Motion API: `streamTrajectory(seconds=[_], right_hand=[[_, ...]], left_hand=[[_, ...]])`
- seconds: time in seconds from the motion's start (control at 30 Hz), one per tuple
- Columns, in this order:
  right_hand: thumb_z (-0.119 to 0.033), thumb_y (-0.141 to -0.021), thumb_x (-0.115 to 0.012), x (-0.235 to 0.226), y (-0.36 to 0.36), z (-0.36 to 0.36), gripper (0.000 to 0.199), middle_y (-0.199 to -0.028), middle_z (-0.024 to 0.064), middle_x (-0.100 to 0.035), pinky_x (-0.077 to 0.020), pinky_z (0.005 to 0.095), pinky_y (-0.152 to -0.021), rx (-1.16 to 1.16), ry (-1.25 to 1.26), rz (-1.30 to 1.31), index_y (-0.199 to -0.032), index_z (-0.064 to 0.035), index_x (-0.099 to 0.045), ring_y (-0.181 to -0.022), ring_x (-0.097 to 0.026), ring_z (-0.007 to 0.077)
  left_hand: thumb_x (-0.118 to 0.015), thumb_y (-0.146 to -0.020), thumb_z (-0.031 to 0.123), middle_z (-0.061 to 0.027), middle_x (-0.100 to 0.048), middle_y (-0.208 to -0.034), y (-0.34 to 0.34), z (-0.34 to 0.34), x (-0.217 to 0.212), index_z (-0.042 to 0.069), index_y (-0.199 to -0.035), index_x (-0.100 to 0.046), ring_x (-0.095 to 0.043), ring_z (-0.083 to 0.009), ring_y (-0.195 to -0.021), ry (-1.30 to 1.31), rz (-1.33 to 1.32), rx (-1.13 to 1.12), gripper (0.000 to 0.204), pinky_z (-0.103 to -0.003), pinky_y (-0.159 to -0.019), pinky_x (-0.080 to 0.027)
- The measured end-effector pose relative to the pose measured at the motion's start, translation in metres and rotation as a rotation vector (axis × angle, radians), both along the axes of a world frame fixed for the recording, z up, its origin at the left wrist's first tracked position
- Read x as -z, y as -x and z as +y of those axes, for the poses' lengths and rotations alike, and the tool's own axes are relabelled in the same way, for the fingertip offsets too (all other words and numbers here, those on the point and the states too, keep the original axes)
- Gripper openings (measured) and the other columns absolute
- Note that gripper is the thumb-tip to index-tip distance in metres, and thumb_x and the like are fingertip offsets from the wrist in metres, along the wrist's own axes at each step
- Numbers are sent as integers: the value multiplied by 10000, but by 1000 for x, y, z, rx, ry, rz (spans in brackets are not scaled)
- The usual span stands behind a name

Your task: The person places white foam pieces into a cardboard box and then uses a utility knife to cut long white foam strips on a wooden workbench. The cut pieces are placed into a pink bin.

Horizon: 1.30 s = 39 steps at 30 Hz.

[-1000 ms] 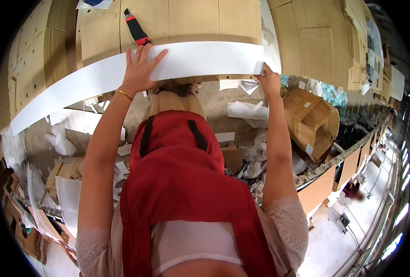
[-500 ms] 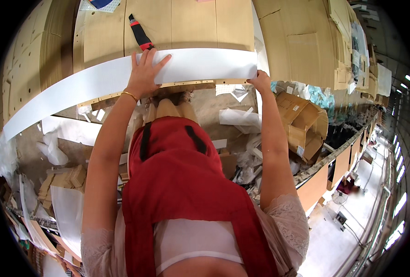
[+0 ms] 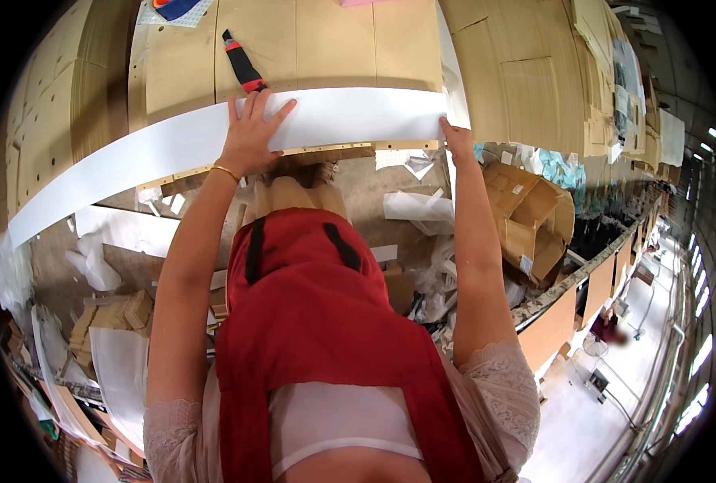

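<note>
A long white strip (image 3: 358, 113), flat and smooth, lies across the near edge of the wooden-topped table (image 3: 334, 44) and runs far out to the left. On its middle part my left hand (image 3: 251, 135) rests open, fingers spread and pressing down. My right hand (image 3: 457, 143) is at the strip's right end, fingers bent and closed against the end edge; the underside of this grip is hidden. Just beyond my left fingertips, a utility knife (image 3: 244, 66) with a black and red handle lies on the table.
Stacked brown cardboard sheets (image 3: 511, 72) stand to the right, with more boards (image 3: 48, 105) at the left. An open cardboard box (image 3: 527, 213) sits on the littered floor at the right. Plastic wrap and white offcuts (image 3: 128, 229) lie below the table edge.
The right thumb has moved up and right, off the strip's lower corner to its end edge. The left hand keeps its place on the strip. The view has shifted slightly.
</note>
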State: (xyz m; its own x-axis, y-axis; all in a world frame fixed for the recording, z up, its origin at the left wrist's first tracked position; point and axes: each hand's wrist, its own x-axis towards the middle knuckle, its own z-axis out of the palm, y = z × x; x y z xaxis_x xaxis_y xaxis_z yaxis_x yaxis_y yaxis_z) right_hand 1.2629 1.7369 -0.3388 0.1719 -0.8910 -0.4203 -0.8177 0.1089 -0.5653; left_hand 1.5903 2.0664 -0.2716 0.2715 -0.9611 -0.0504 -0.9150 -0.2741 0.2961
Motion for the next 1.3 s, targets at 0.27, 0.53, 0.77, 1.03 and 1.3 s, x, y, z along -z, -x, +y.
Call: streamTrajectory(seconds=[0.27,0.53,0.77,1.03,1.3], right_hand=[[-479,-773,-680,-1,9,-4,495,-563,6,-467,-317,298,-440,-92,72,30,-671,3,-626,-484,-384,113],[-351,-851,-613,-6,5,-7,364,-739,-3,-561,-421,248,-568,-79,-173,-183,-955,-2,-631,-649,-497,88],[-251,-882,-557,-25,-5,-12,235,-828,-33,-552,-473,275,-661,-57,-332,-223,-1012,-62,-604,-786,-527,79],[-292,-890,-549,-5,10,-26,277,-863,-19,-584,-459,283,-656,-10,-355,-204,-1091,-112,-610,-812,-539,99],[-332,-853,-578,3,-3,-27,351,-930,5,-601,-456,373,-726,103,-212,42,-1118,-102,-603,-835,-556,163]], left_hand=[[-798,-545,375,-166,-316,-1361,0,0,7,283,-1394,-337,-282,-343,-1289,33,26,3,971,-611,-1039,-125],[-822,-504,367,-176,-347,-1335,-1,0,8,292,-1393,-340,-318,-349,-1262,55,31,4,1014,-637,-1013,-165],[-834,-486,417,-167,-370,-1333,-1,4,12,320,-1393,-315,-364,-370,-1249,45,-20,0,1049,-644,-1018,-175],[-847,-460,396,-158,-372,-1319,-2,3,7,322,-1374,-327,-354,-367,-1235,48,-28,19,1054,-614,-992,-237],[-824,-513,378,-161,-367,-1346,-3,8,8,302,-1367,-358,-357,-371,-1250,70,14,-9,976,-631,-1030,-160]])
